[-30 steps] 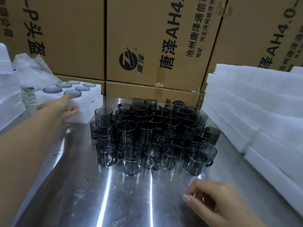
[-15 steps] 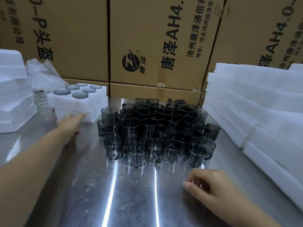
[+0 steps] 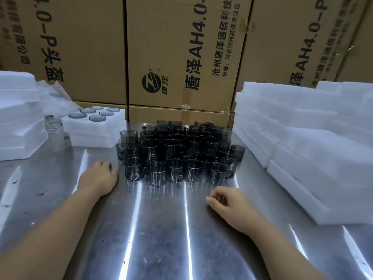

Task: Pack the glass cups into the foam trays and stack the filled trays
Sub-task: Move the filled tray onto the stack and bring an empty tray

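Smoky glass cups [image 3: 177, 156] crowd the worktop [image 3: 161, 229] ahead of you; one filled foam tray [image 3: 115, 123] sits far left. Your left hand [image 3: 99, 177] and right hand [image 3: 227, 205] rest loosely curled (both holding nothing).

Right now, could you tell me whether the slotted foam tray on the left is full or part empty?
Full: all six round slots in the foam tray hold a grey glass cup; no slot shows empty.

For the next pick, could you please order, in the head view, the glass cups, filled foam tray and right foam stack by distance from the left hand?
1. glass cups, beside the left hand
2. filled foam tray, back left
3. right foam stack, far right
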